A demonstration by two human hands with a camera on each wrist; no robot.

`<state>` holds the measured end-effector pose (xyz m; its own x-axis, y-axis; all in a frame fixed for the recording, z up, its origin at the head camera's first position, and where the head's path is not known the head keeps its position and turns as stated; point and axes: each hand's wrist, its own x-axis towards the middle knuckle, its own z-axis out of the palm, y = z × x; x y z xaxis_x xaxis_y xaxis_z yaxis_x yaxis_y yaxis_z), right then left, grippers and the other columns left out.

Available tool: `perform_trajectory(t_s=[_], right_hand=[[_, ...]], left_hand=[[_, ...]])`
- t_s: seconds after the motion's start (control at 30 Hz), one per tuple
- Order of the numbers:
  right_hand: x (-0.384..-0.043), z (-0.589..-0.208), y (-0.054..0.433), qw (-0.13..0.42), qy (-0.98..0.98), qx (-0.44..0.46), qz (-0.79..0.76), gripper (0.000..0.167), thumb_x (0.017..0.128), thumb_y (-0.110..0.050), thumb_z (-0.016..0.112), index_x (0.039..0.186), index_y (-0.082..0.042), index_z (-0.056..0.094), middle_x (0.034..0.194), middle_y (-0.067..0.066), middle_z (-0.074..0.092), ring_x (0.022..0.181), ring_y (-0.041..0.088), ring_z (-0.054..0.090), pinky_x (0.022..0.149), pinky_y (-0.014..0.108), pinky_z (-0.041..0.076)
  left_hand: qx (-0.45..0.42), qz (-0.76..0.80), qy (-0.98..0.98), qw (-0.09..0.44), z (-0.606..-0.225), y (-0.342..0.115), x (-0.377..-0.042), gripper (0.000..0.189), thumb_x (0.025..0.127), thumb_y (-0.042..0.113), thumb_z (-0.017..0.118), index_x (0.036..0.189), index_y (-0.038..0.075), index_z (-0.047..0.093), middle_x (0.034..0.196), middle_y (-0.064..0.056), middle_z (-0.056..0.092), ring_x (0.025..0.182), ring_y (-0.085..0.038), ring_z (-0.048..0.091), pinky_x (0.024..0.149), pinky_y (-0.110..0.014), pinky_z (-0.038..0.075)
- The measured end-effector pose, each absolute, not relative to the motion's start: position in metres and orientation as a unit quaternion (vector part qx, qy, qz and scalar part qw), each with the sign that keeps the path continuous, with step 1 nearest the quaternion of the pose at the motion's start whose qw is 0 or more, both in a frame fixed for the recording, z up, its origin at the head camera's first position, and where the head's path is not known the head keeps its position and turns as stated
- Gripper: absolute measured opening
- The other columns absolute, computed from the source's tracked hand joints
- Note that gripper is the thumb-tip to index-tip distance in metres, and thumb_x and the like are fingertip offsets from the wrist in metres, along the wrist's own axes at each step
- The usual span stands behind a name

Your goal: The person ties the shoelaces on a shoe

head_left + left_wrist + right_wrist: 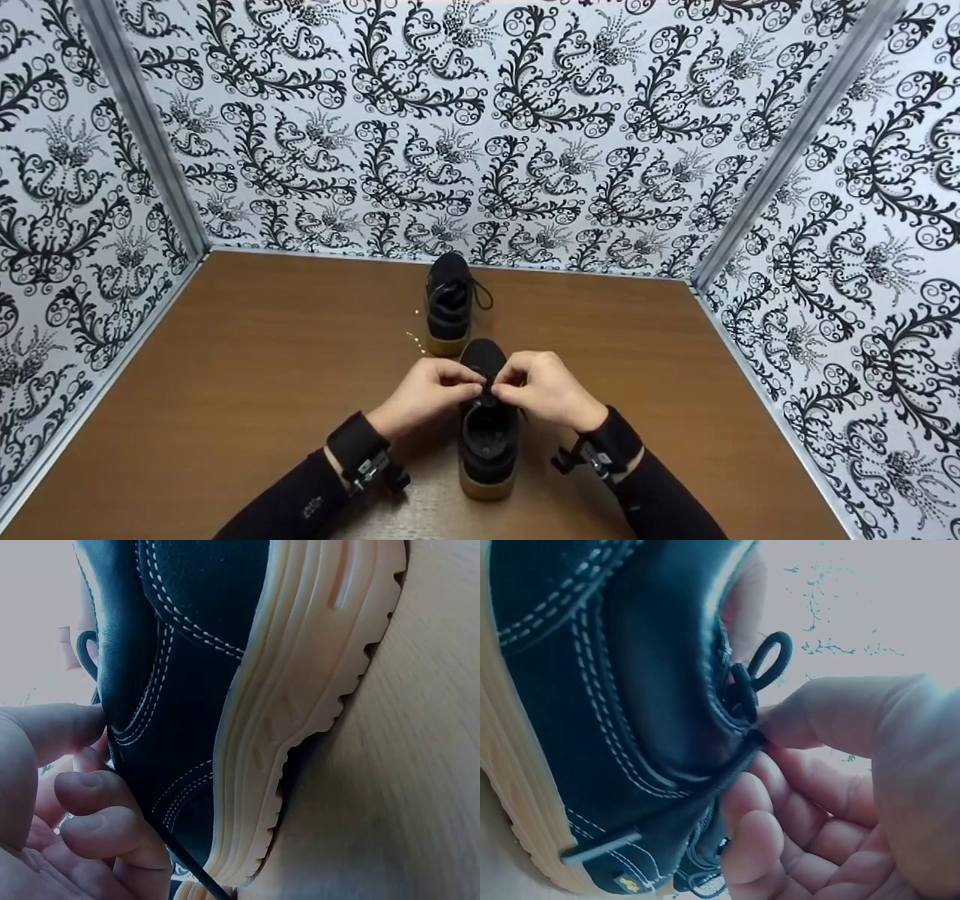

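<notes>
A black shoe (489, 469) with a tan sole and white stitching stands upright on the table, its toe pointing away from me. Over its tongue, my left hand (424, 394) and right hand (551, 390) meet from either side, fingertips nearly touching. The right thumb and fingers pinch a black shoelace (712, 787) close to the knot area; its tipped end hangs down the shoe's side, and a small loop (777, 660) sticks up beside the thumb. In the left wrist view, the left thumb and fingers pinch lace at the shoe's opening, and a lace end (191, 861) trails below them.
A second black shoe (448, 315) stands just beyond the first, near the back wall, with a lace loop out to its right. The brown wooden table (300, 322) is enclosed by patterned walls (450, 135) at the back and both sides. Each wrist wears a camera strap.
</notes>
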<state>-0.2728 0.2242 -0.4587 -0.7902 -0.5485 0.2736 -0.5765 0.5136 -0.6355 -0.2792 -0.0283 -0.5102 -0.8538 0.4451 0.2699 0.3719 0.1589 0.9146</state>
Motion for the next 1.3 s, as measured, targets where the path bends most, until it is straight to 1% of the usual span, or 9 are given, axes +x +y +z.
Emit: perform_trajectory(t_s=[0.1,0.2,0.47,0.67,0.77,0.87,0.97,1.1,1.3], right_hand=[[-0.273,-0.461,0.222,0.026,-0.869,0.325,0.373,0.007,0.096,-0.009,0.084,0.094,-0.015,0.084,0.089,-0.009,0.073,0.080,0.008,0.067,0.071,0.025,0.057],[-0.274,-0.462,0.222,0.028,-0.864,0.329,0.381,0.006,0.096,-0.009,0.085,0.093,-0.015,0.084,0.089,-0.009,0.074,0.080,0.007,0.068,0.070,0.025,0.057],[-0.277,-0.460,0.226,0.000,-0.860,0.328,0.391,0.005,0.098,-0.015,0.086,0.096,-0.020,0.086,0.090,-0.009,0.075,0.083,0.009,0.067,0.073,0.025,0.055],[-0.277,-0.458,0.228,-0.022,-0.856,0.325,0.402,0.004,0.099,-0.014,0.085,0.102,-0.016,0.087,0.095,-0.007,0.077,0.087,0.011,0.068,0.076,0.024,0.055],[-0.277,-0.457,0.229,-0.025,-0.853,0.327,0.406,0.004,0.099,-0.015,0.085,0.103,-0.015,0.086,0.095,-0.008,0.077,0.087,0.009,0.068,0.076,0.024,0.055],[-0.278,-0.457,0.231,-0.023,-0.849,0.334,0.409,0.004,0.100,-0.015,0.085,0.103,-0.013,0.086,0.095,-0.006,0.078,0.086,0.009,0.068,0.076,0.025,0.056],[-0.279,-0.457,0.233,-0.025,-0.849,0.336,0.407,0.005,0.100,-0.016,0.084,0.103,-0.012,0.086,0.095,-0.004,0.079,0.085,0.009,0.069,0.077,0.024,0.056],[-0.278,-0.454,0.235,-0.032,-0.851,0.337,0.401,0.007,0.101,-0.017,0.084,0.105,-0.011,0.086,0.097,-0.002,0.080,0.085,0.009,0.069,0.078,0.025,0.055],[-0.278,-0.452,0.237,-0.038,-0.854,0.332,0.399,0.006,0.102,-0.018,0.084,0.104,-0.013,0.086,0.096,-0.002,0.080,0.083,0.009,0.068,0.078,0.024,0.055]], left_hand=[[0.274,0.584,0.763,0.032,-0.510,-0.030,-0.278,0.016,0.102,0.012,0.081,0.115,0.009,0.088,0.110,-0.003,0.083,0.099,-0.011,0.071,0.086,-0.023,0.057],[0.279,0.580,0.764,0.032,-0.509,-0.031,-0.278,0.015,0.102,0.012,0.081,0.115,0.010,0.088,0.110,-0.003,0.083,0.098,-0.011,0.071,0.085,-0.023,0.057],[0.271,0.586,0.763,0.027,-0.511,-0.028,-0.279,0.008,0.099,0.010,0.083,0.105,0.009,0.087,0.092,0.000,0.076,0.082,-0.009,0.065,0.074,-0.021,0.052],[0.266,0.583,0.767,0.017,-0.510,-0.026,-0.277,0.005,0.099,0.006,0.080,0.101,0.007,0.085,0.091,0.003,0.074,0.082,-0.009,0.065,0.075,-0.021,0.052],[0.270,0.583,0.766,0.009,-0.510,-0.025,-0.276,0.004,0.100,0.006,0.079,0.101,0.006,0.083,0.094,0.000,0.074,0.084,-0.009,0.065,0.077,-0.022,0.053],[0.275,0.583,0.764,0.003,-0.509,-0.026,-0.275,0.004,0.101,0.006,0.079,0.102,0.004,0.082,0.100,-0.004,0.074,0.085,-0.011,0.065,0.077,-0.023,0.053],[0.279,0.591,0.757,0.007,-0.507,-0.027,-0.274,0.006,0.103,0.008,0.079,0.104,0.003,0.081,0.101,-0.006,0.075,0.076,-0.012,0.064,0.069,-0.023,0.054],[0.279,0.603,0.747,0.012,-0.505,-0.027,-0.275,0.009,0.104,0.009,0.079,0.107,0.000,0.080,0.097,-0.009,0.077,0.062,-0.012,0.062,0.058,-0.022,0.053],[0.275,0.600,0.751,0.006,-0.504,-0.028,-0.276,0.009,0.104,0.007,0.078,0.108,-0.002,0.078,0.094,-0.009,0.076,0.064,-0.009,0.060,0.060,-0.021,0.051]])
